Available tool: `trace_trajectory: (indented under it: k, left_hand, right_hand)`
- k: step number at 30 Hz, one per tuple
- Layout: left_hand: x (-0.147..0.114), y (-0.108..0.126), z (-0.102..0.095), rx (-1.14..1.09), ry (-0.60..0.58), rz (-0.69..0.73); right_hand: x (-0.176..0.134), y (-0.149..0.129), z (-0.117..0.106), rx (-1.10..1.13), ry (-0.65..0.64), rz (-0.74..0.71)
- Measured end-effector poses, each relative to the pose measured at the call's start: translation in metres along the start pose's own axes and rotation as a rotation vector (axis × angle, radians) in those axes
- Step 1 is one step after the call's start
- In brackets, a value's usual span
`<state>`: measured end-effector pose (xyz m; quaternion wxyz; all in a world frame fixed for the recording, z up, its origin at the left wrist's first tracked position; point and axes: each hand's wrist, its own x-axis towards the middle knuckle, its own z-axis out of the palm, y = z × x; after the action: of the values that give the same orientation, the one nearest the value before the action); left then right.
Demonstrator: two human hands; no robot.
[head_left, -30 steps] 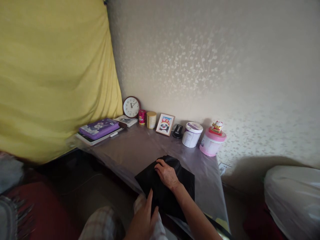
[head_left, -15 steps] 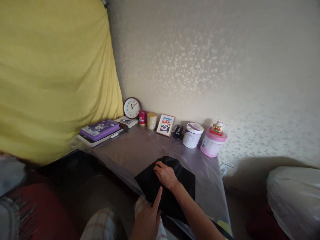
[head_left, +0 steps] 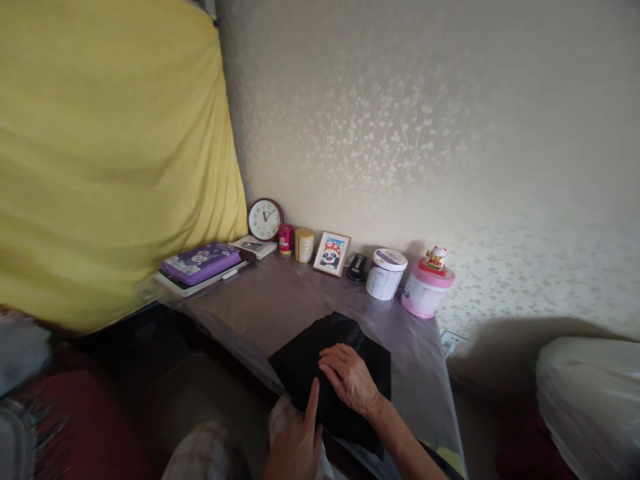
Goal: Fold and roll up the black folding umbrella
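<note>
A folded black cloth lies near the front edge of a table covered with clear plastic sheeting. My right hand lies flat on top of the cloth, fingers spread and pointing left. My left hand is at the cloth's near edge, index finger stretched out and touching the fabric, the other fingers curled. Neither hand grips anything.
Along the wall stand a round clock, a red tin, a yellow tin, a panda picture frame, a white tub and a pink tub. A purple case lies on books at left. A yellow sheet hangs left.
My right hand slid back across the cloth toward me, off the bunched far end, which now lies flatter. My left hand shifted slightly, its index finger pointing onto the cloth.
</note>
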<state>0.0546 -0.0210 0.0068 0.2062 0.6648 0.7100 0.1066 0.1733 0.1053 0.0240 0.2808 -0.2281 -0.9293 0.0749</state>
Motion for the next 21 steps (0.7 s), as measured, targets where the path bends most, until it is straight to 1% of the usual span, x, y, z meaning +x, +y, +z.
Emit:
trace_trajectory:
  k: [3,7,10,14,17,19,21]
  left_hand:
    - [0.001,0.001,0.0,-0.017,-0.016,-0.019]
    - [0.004,0.001,0.007,-0.049,-0.042,-0.087]
    - [0.007,0.0,0.014,-0.022,-0.01,-0.133]
    - [0.008,-0.001,0.018,-0.032,0.003,-0.125]
    - [0.007,0.002,0.013,0.012,0.0,-0.13]
    - [0.006,0.003,0.01,0.013,-0.027,-0.142]
    - [0.006,0.003,0.009,-0.014,-0.046,-0.141]
  right_hand:
    - [-0.007,0.009,0.0,-0.033,-0.014,-0.011]
    - [0.005,0.037,0.007,-0.095,-0.006,0.014]
    - [0.02,0.062,0.01,-0.165,0.008,0.072]
    - [0.033,0.083,0.01,-0.264,0.047,0.198]
    - [0.036,0.08,0.011,-0.321,0.114,0.257]
    - [0.036,0.068,0.016,-0.333,0.124,0.238]
    - [0.034,0.049,0.023,-0.307,0.097,0.202]
